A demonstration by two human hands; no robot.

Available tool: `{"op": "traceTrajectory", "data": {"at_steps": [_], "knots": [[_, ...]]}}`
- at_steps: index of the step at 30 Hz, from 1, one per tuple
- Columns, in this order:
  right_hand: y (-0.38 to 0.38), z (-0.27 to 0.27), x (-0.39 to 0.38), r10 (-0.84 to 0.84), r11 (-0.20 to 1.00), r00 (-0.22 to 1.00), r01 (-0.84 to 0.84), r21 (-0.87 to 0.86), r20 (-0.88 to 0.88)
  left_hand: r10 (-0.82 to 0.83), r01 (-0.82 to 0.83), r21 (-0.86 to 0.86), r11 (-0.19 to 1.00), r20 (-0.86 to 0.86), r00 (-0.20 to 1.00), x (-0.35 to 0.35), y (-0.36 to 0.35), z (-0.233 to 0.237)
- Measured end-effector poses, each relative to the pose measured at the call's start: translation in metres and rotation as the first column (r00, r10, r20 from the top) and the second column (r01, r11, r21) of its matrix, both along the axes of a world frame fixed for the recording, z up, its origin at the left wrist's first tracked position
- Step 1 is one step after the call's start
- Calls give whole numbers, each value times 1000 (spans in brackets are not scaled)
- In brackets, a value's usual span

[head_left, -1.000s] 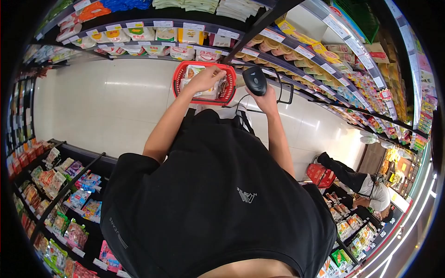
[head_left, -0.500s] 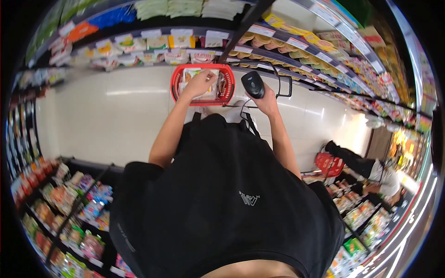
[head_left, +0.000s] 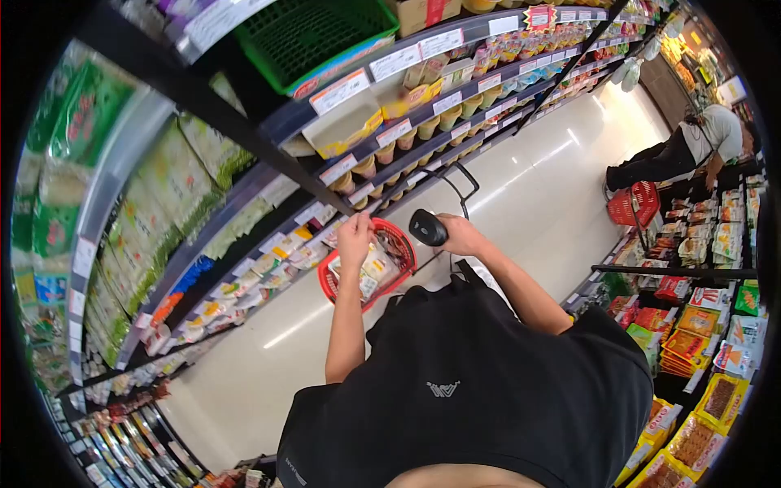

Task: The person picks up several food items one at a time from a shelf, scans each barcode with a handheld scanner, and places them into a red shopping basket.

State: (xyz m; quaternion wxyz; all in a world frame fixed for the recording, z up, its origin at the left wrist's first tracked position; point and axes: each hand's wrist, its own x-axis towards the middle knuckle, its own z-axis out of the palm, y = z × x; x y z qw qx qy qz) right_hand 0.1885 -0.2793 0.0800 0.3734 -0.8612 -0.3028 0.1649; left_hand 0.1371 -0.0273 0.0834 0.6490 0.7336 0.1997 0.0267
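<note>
My right hand (head_left: 460, 235) is wrapped around a black handheld barcode scanner (head_left: 428, 228), whose rounded head points left, beside the basket. My left hand (head_left: 355, 236) is above the far side of a red shopping basket (head_left: 411, 268), close to the shelf edge. Its fingers are curled together, and whatever they hold, if anything, is hidden. Inside the basket lie several packaged goods (head_left: 378, 267), light-coloured packets among them. A dark cable hangs below the scanner.
Shelves with cups (head_left: 427, 130) and bagged goods (head_left: 154, 195) rise in front of me. A green crate (head_left: 317, 41) sits on an upper shelf. Down the aisle, a person (head_left: 704, 142) bends by another red basket (head_left: 634, 203). Yellow packets (head_left: 695, 439) fill the shelf behind me at right.
My view has turned, so the shelves now run diagonally. My left hand has risen from the goods inside the basket to above its far side. The scanner stays in my right hand.
</note>
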Motion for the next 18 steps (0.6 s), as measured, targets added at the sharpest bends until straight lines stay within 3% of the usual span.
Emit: {"op": "traceTrajectory", "data": {"at_steps": [1,3,5,6,8,12,14,15,17,18], "knots": [[-7,2,4,-10,1000,1000,10,23,6,-3,-6,69,998,133,991,13,-7,5],[-22,3,13,-84,996,996,83,-18,-36,-106,79,146,986,190,976,42,-19,32],[-38,-2,24,-101,995,994,100,-28,-33,-188,29,339,940,447,875,75,-41,57],[-45,-5,29,-127,992,992,126,-31,-30,-193,29,348,937,446,874,90,-46,69],[-58,-11,37,-149,988,988,149,-29,-29,-397,123,565,816,394,829,119,-58,87],[-79,-17,57,-206,978,976,208,17,-76,-446,82,671,737,392,804,184,-85,110],[-89,-13,66,-221,973,971,226,40,-93,-247,-21,649,761,318,915,214,-103,114],[-94,-8,72,-234,971,966,238,27,-108,-243,-25,653,757,317,917,228,-112,118],[-104,-10,83,-237,970,963,241,19,-131,-103,-27,721,692,136,985,252,-128,125],[-109,-13,89,-234,970,963,241,39,-136,-94,-16,820,572,85,992,262,-134,125]]}}
